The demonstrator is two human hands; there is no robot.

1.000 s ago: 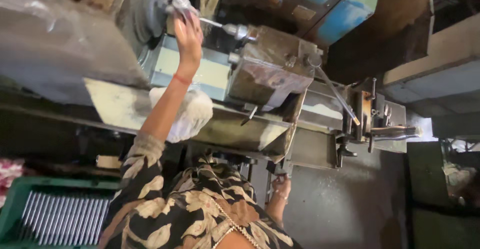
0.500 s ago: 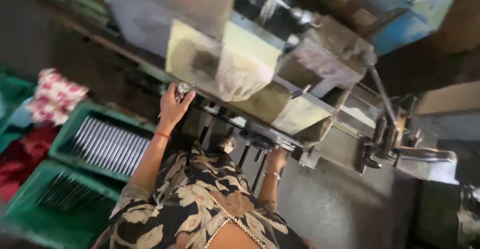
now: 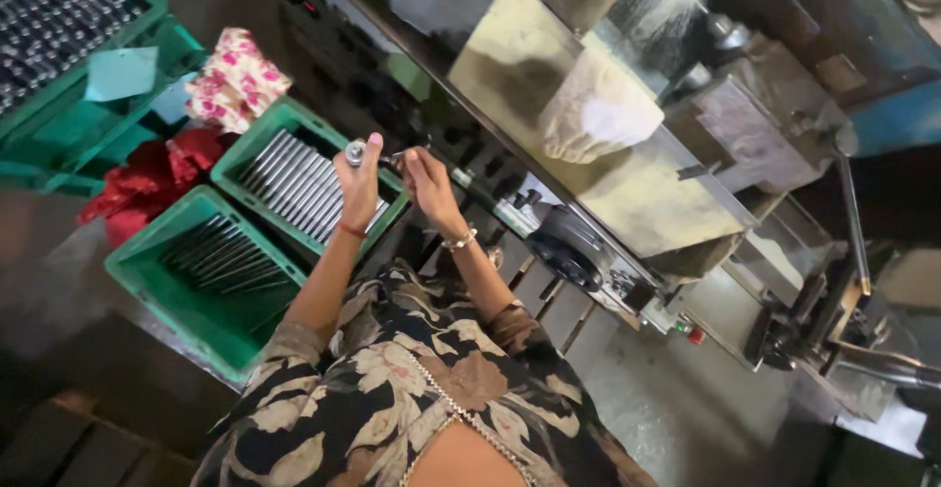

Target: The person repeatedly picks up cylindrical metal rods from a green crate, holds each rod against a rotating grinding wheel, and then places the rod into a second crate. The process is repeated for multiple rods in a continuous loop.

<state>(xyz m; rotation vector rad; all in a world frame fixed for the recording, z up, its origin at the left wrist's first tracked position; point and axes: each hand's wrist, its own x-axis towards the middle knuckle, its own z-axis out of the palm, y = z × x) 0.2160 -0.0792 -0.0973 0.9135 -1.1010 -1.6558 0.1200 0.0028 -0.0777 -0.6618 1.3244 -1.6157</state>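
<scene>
Left hand (image 3: pixel 359 185) closed around a short metal cylinder (image 3: pixel 355 152), fingers curled tight, thumb up. Right hand (image 3: pixel 427 185) just beside, fingers pinched on a thin metal rod (image 3: pixel 394 160) that meets the cylinder. Both held above the near rim of a green crate (image 3: pixel 257 136) full of steel rods, close against the dark front edge of the machine (image 3: pixel 549 242). Second green crate (image 3: pixel 162 291) lower left, open floor (image 3: pixel 676 409) to the right.

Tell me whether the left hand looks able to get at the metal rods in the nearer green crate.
Probably yes. The left hand holds a small metal part above the green crates, and the nearer green crate is open-topped with nothing over its metal rods. The full grip may hinder picking one up.
</scene>
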